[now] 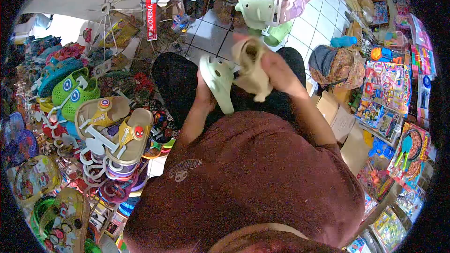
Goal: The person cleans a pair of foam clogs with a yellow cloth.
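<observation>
Left hand (205, 94) clasps pale green sandal (218, 83), steadying it; right hand (277, 71) closed around bunched tan cloth (253, 72), pressed to its strap.

The sandal (218, 83) hides most of the left hand (204, 95) (cloth (253, 71) blurred).

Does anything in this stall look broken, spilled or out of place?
Nothing stands out. The left hand holds an intact-looking pale green sandal; the right hand grips a bunched beige piece, too blurred to judge. Hung sandals look orderly.
</observation>
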Demonstrator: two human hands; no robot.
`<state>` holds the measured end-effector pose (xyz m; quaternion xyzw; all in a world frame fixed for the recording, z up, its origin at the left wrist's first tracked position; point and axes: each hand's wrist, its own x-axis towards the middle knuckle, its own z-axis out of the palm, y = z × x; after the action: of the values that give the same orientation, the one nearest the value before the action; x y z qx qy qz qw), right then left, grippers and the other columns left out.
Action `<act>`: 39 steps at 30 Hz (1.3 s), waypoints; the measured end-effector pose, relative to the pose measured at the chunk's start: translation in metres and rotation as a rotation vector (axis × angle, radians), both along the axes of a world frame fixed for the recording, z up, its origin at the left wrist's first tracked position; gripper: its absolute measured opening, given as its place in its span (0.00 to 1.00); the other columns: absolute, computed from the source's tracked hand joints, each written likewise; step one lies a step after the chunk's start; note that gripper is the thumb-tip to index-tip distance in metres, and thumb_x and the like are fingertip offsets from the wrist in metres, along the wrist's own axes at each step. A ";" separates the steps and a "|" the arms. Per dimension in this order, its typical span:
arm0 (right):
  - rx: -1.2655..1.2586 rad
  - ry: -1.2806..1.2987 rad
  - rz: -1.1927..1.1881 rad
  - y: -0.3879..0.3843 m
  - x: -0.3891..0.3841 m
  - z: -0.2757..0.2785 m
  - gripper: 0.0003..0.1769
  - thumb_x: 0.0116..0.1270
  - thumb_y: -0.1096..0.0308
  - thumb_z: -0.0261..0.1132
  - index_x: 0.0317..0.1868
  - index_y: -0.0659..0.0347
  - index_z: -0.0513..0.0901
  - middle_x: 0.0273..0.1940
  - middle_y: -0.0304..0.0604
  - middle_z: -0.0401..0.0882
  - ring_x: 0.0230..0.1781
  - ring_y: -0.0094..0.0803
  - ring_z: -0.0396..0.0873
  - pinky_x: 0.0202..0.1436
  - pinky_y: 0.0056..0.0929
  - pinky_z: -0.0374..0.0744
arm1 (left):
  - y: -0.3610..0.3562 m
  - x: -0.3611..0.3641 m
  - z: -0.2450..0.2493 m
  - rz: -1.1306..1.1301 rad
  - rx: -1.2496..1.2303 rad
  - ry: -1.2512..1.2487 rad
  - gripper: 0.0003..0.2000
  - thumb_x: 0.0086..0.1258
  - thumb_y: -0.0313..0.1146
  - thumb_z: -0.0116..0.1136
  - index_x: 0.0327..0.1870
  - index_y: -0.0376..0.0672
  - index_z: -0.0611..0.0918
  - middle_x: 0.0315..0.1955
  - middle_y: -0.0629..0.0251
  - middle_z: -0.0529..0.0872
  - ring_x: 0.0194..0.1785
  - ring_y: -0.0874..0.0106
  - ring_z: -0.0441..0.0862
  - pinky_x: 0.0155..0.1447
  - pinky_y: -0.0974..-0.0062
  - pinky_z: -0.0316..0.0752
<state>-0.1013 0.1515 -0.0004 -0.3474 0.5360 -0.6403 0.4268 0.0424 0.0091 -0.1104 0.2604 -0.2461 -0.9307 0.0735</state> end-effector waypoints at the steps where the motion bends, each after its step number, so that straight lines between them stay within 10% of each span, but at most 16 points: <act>1: -0.021 0.030 -0.050 -0.001 -0.006 0.004 0.48 0.69 0.33 0.51 0.72 0.66 0.60 0.71 0.44 0.63 0.67 0.32 0.66 0.69 0.30 0.64 | 0.000 0.002 -0.002 -0.016 -0.014 0.004 0.30 0.76 0.59 0.33 0.64 0.44 0.70 0.55 0.61 0.78 0.57 0.65 0.79 0.62 0.62 0.75; 7: 0.243 1.094 0.053 -0.042 0.038 -0.018 0.38 0.60 0.45 0.65 0.69 0.47 0.70 0.73 0.56 0.55 0.74 0.56 0.53 0.75 0.55 0.55 | -0.001 0.012 -0.011 -0.060 -0.045 -0.083 0.28 0.76 0.57 0.39 0.65 0.44 0.69 0.56 0.62 0.77 0.59 0.66 0.77 0.62 0.62 0.74; 19: 0.352 0.485 -0.445 -0.058 0.005 -0.070 0.18 0.65 0.63 0.64 0.53 0.61 0.78 0.47 0.46 0.82 0.46 0.35 0.81 0.50 0.33 0.78 | 0.000 0.006 0.001 -0.160 -0.188 -0.181 0.22 0.77 0.47 0.46 0.64 0.41 0.69 0.56 0.60 0.77 0.57 0.67 0.77 0.60 0.66 0.75; 22: 0.255 -0.107 -0.576 -0.048 -0.001 -0.080 0.17 0.68 0.59 0.61 0.52 0.59 0.78 0.44 0.47 0.81 0.46 0.41 0.81 0.53 0.36 0.78 | 0.001 0.011 0.005 -0.147 -0.178 -0.176 0.23 0.77 0.45 0.48 0.65 0.41 0.68 0.56 0.59 0.77 0.58 0.66 0.77 0.59 0.66 0.76; 26: 0.054 -0.776 -0.492 -0.023 -0.011 -0.082 0.24 0.73 0.52 0.56 0.61 0.59 0.70 0.48 0.45 0.80 0.47 0.36 0.80 0.54 0.37 0.80 | -0.008 0.018 -0.002 -0.278 0.156 -0.146 0.25 0.75 0.41 0.51 0.69 0.44 0.62 0.58 0.57 0.75 0.61 0.63 0.76 0.59 0.61 0.77; 30: -0.151 -0.891 -0.258 -0.001 -0.014 -0.059 0.36 0.76 0.43 0.42 0.72 0.63 0.58 0.67 0.54 0.68 0.67 0.46 0.69 0.70 0.43 0.68 | -0.001 0.020 0.026 -0.331 -0.122 -0.242 0.25 0.71 0.28 0.56 0.68 0.40 0.65 0.58 0.56 0.77 0.58 0.62 0.79 0.58 0.61 0.79; 34: -0.274 -0.669 -0.187 0.014 -0.022 -0.032 0.37 0.74 0.44 0.51 0.73 0.61 0.58 0.69 0.50 0.66 0.68 0.42 0.67 0.72 0.40 0.65 | 0.003 0.021 0.022 -0.308 -0.326 -0.240 0.20 0.66 0.25 0.61 0.59 0.36 0.75 0.49 0.61 0.84 0.49 0.67 0.83 0.54 0.67 0.80; 39: -0.028 0.692 0.056 0.016 -0.009 0.009 0.39 0.60 0.51 0.69 0.69 0.55 0.67 0.69 0.52 0.65 0.68 0.46 0.67 0.70 0.42 0.67 | -0.018 0.014 0.071 -0.461 -0.823 -0.223 0.17 0.58 0.24 0.68 0.49 0.34 0.82 0.41 0.67 0.87 0.43 0.78 0.82 0.49 0.77 0.78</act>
<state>-0.1107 0.1677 0.0088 -0.5644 0.6304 -0.4797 0.2323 0.0561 -0.0089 -0.0398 0.2466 -0.6515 -0.7146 -0.0643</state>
